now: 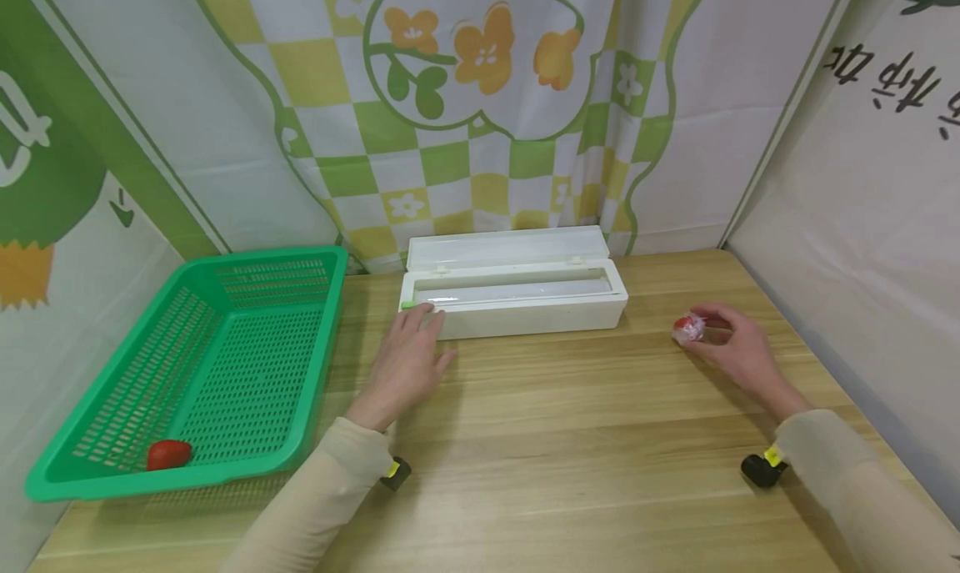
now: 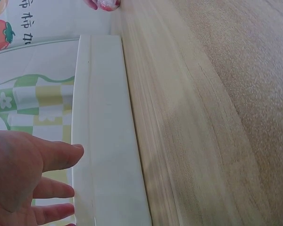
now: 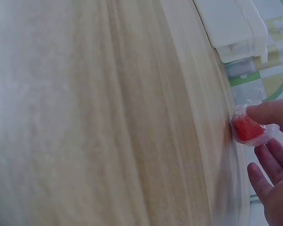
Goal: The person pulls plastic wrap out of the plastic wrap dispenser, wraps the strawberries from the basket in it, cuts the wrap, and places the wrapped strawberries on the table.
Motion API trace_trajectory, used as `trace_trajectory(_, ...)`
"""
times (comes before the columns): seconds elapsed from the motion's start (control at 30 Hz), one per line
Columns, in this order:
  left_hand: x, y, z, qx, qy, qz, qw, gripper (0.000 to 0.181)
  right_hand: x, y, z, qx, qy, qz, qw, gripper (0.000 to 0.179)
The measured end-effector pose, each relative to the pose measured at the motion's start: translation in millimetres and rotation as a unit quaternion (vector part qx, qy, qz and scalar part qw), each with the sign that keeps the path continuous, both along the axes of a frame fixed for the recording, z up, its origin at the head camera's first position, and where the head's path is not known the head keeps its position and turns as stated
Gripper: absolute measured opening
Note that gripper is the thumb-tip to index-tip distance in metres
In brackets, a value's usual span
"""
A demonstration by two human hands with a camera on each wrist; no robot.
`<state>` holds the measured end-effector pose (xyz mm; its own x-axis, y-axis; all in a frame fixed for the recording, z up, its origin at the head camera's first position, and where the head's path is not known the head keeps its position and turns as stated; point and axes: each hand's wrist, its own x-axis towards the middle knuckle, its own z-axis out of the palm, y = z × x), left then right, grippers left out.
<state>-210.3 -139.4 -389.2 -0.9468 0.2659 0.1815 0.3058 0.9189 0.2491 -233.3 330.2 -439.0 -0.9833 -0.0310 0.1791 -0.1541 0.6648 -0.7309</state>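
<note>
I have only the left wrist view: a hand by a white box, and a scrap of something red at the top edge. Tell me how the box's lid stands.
Observer: In the head view, the lid is raised, standing open along the far side of the white box.
Operator: Now report what has been put around that red thing.
Observer: The right wrist view shows the red thing wrapped in clear film, held by the right hand.
Operator: Tell me what sits left of the box.
Observer: By the head view, a green basket with one red item in its near part.
</note>
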Motion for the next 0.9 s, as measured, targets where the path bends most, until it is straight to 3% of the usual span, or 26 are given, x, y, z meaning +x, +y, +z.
trace_trajectory(0.8, 0.4, 0.3, 1.3, -0.002, -0.002, 0.001, 1.0, 0.059, 4.8, -1, 9.2, 0.015, -0.027, -0.006, 0.9995, 0.068)
trace_trajectory(0.9, 0.4, 0.2, 1.7, -0.001, -0.004, 0.0, 1.0, 0.059, 2.3, 0, 14.7, 0.034, -0.007, 0.001, 0.9994, 0.065)
